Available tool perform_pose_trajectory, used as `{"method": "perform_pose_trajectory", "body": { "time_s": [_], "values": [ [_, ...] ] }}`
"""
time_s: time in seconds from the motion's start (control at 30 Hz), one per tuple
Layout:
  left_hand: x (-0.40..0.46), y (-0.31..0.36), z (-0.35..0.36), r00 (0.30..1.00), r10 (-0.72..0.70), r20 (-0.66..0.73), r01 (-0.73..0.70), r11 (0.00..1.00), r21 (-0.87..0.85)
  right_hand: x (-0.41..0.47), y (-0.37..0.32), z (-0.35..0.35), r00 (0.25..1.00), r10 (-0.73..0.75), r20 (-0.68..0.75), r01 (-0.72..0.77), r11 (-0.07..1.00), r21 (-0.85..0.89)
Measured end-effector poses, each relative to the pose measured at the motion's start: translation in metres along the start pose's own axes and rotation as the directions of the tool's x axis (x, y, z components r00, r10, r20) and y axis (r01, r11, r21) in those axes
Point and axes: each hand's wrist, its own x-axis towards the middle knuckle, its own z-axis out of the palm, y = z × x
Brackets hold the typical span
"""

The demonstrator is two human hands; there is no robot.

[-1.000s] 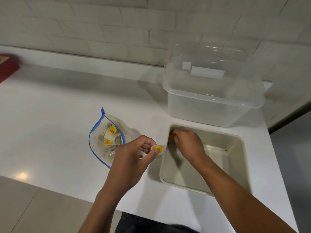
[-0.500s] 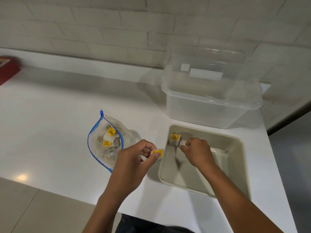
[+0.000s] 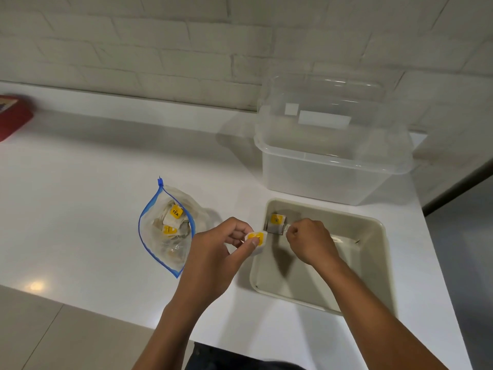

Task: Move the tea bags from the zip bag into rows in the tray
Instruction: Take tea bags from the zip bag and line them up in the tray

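Tea bags (image 3: 174, 222) sit mostly in the zip bag (image 3: 166, 228), which lies open on the worktop (image 3: 80, 209) at nine o'clock from the tray (image 3: 373, 231), its mouth facing me so I can reach in without lifting it. One bag (image 3: 277, 222) stands in the tray's far-left corner, at about eleven o'clock inside it, propped against the wall; I judge it starts the first row, so the rest can line up from there. My right hand (image 3: 309, 241) hovers just beside it with fingers curled; whether it pinches the bag's edge or string I cannot tell. My left hand (image 3: 213, 257) holds the next bag (image 3: 256, 240) between thumb and fingers right at the tray's left rim, ready to go in beside the first. Each bag is a small pale paper square with a yellow label; one in the zip bag reads TEA. They look light and floppy, likely to tip over unless leaned on something. A clear tub (image 3: 330, 161) stands at twelve o'clock beyond the tray.
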Motion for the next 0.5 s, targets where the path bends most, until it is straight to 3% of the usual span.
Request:
{"method": "perform_pose_trajectory", "body": {
  "time_s": [0.07, 0.1, 0.17, 0.23, 0.33, 0.5],
  "values": [
    [0.005, 0.004, 0.003, 1.000, -0.017, -0.001, 0.017, 0.999, -0.039, -0.015, -0.001, -0.016, 0.997, -0.031, -0.069, 0.037, 0.996, 0.082],
    [0.008, 0.006, 0.005, 1.000, -0.027, -0.001, 0.027, 0.998, -0.058, -0.023, -0.003, -0.027, 0.996, -0.045, -0.071, 0.060, 0.974, 0.218],
    [0.015, 0.011, 0.010, 0.999, -0.045, 0.016, 0.046, 0.995, -0.093, -0.045, -0.008, -0.048, 0.994, -0.099, 0.038, 0.058, 0.807, 0.588],
    [0.021, 0.014, 0.016, 0.998, -0.051, 0.048, 0.058, 0.988, -0.141, -0.063, -0.009, -0.065, 0.965, -0.229, 0.131, 0.052, 0.653, 0.756],
    [0.026, 0.020, 0.027, 0.994, -0.047, 0.097, 0.068, 0.974, -0.216, -0.079, -0.005, -0.075, 0.933, -0.344, 0.103, 0.148, 0.631, 0.762],
    [0.031, 0.023, 0.040, 0.980, -0.047, 0.195, 0.097, 0.961, -0.259, -0.075, 0.003, -0.066, 0.966, -0.253, -0.053, 0.213, 0.665, 0.716]
  ]
}}
